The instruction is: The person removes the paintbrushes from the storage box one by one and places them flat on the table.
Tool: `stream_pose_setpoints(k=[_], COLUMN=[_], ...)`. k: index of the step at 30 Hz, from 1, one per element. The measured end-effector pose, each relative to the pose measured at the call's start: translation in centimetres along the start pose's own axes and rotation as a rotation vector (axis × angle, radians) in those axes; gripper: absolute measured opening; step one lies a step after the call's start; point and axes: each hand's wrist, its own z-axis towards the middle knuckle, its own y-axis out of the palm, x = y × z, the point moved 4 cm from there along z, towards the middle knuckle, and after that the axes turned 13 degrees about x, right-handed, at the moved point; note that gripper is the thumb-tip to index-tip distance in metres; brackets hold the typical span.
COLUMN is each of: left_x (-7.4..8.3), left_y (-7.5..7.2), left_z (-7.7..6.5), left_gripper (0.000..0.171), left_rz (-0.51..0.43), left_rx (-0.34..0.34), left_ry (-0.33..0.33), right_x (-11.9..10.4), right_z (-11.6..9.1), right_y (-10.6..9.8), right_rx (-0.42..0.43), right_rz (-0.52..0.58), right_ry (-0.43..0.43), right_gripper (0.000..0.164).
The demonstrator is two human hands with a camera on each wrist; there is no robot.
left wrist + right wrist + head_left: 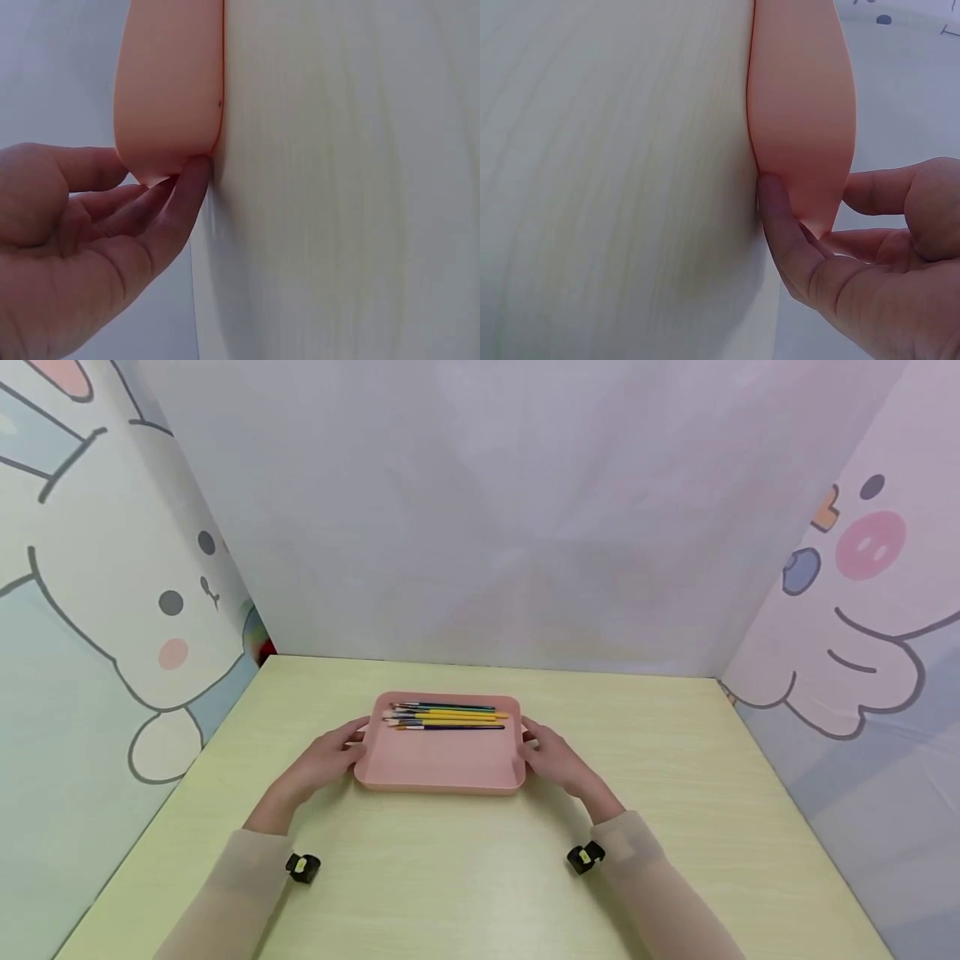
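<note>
One pink rectangular tray (438,766) is set near the middle of one pale, wood-grained worktop (450,877), toward its far side. It is held at its two short ends by two bare hands. The left end is gripped by the left hand (324,757), the right end by the right hand (557,760); each is partly closed, with bent fingers placed against the tray's outer wall. In both wrist views, one fingertip of each hand is seen low at the tray's base edge, beside the worktop.

One bundle of paintbrushes (450,716) is laid lengthwise along the far half of the tray, bristles pointed left. At least two yellow handles and two dark blue ones can be counted; the full number is hidden by overlap.

Two pale sleeves (251,868) are worn, with one small black device (303,868) seen beside each cuff. The worktop is bordered by three pale walls (487,510); one large white cartoon figure (142,568) is shown on each side wall.
</note>
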Motion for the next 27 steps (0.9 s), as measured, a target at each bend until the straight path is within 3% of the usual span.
stream_pose_setpoints(k=[13, 19, 27], left_x=[-0.4, -0.4, -0.1], left_y=[-0.4, -0.4, -0.4], left_z=[-0.3, -0.5, -1.3], left_gripper=[0.060, 0.067, 0.088], left_rz=[0.024, 0.030, -0.001], left_rx=[0.011, 0.025, 0.029], left_ry=[0.014, 0.023, 0.046], right_x=[0.0, -0.2, -0.8], right_z=[-0.1, -0.2, -0.2], right_y=[0.4, 0.2, -0.8], right_rx=[-0.005, -0.005, 0.042], right_rz=[0.015, 0.010, -0.141], right_ry=[-0.006, 0.000, -0.090], right_gripper=[0.062, 0.063, 0.066])
